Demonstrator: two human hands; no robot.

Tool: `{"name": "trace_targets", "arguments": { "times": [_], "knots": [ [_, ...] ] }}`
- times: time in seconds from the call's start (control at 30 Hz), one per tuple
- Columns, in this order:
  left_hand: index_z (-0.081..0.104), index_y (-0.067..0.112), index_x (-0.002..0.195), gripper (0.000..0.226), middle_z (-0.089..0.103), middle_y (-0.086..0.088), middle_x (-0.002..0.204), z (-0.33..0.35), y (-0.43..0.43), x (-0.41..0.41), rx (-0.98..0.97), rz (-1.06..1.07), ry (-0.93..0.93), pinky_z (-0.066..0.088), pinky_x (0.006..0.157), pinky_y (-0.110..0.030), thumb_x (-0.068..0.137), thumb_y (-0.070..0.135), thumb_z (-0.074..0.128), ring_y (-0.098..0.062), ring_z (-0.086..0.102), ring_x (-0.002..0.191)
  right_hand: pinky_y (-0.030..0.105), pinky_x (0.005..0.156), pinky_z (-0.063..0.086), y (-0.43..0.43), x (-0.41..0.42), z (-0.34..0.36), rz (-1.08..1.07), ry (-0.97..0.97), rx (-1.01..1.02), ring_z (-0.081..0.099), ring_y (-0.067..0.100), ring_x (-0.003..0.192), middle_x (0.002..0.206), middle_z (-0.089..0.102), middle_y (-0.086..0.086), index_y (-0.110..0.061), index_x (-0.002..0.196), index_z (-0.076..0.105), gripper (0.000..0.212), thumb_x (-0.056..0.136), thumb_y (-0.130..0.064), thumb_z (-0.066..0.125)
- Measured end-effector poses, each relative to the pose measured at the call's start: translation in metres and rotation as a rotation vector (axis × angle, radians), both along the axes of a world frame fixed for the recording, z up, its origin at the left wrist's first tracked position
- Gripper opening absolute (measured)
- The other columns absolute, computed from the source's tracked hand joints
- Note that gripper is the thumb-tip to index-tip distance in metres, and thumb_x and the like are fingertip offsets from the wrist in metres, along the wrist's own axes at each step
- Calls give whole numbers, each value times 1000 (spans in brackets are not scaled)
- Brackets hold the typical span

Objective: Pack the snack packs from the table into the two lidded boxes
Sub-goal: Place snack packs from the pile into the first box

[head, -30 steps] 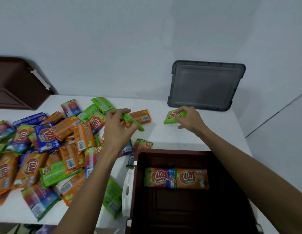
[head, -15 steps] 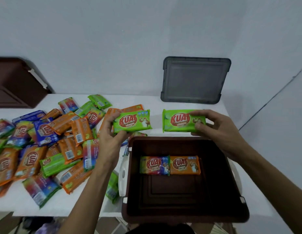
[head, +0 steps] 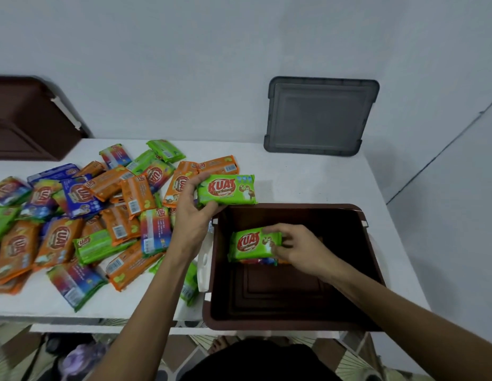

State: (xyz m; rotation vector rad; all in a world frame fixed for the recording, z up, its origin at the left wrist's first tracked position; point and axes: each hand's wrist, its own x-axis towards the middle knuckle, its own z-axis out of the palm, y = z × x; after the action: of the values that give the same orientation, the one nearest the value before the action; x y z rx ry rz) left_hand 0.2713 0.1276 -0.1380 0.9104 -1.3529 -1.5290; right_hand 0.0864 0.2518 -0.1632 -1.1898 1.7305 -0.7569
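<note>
An open brown box (head: 346,323) stands at the table's front right. My right hand (head: 300,247) is inside it and holds a green snack pack (head: 253,244) on top of the packs lying at the box's far side. Those lower packs are mostly hidden. My left hand (head: 192,215) grips a second green snack pack (head: 227,189) just above the box's far left corner. A pile of orange, green, blue and rainbow snack packs (head: 82,224) covers the left half of the white table (head: 308,177).
A grey lid (head: 320,116) leans against the wall at the back right. A second brown box (head: 27,122) sits tilted at the back left. One green pack (head: 190,287) lies between the pile and the box. The table's front edge is near my body.
My right hand has come down into the box with its green pack, onto the packs there. My left hand still holds its green pack, now closer to the box's corner.
</note>
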Motion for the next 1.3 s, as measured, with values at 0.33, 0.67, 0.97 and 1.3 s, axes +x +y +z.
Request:
{"name": "trace_targets", "arguments": {
  "times": [0.33,0.67,0.97,1.3],
  "knots": [
    [52,27,121,57,62,10,113,4,4,2,-52,-28,-86,57,81,-28,84,-17,53,-7,66,100,33,87,51,-3,1,-9,223,627,-66,63,23,104,114,66,6,-26,131,57,36,96,-28,53],
    [45,19,136,57,56,4,126,11,36,-12,-267,-260,-265,50,98,-43,84,0,59,-11,58,114,38,82,58,6,0,52,-262,-547,-305,69,34,99,113,70,15,-12,116,63,24,95,-2,56],
    [59,23,126,42,52,-4,136,-14,24,8,-797,-156,-897,43,100,-49,89,39,52,-23,48,125,38,75,62,58,-51,38,-319,-134,-119,72,19,95,109,69,13,-12,99,71,18,92,-1,60],
    [63,11,122,31,54,-11,131,-25,29,7,-784,-41,-912,36,103,-33,91,14,62,-26,47,123,30,62,45,33,-35,3,41,755,174,62,36,88,106,62,17,-20,124,46,35,91,-8,49]
  ]
}}
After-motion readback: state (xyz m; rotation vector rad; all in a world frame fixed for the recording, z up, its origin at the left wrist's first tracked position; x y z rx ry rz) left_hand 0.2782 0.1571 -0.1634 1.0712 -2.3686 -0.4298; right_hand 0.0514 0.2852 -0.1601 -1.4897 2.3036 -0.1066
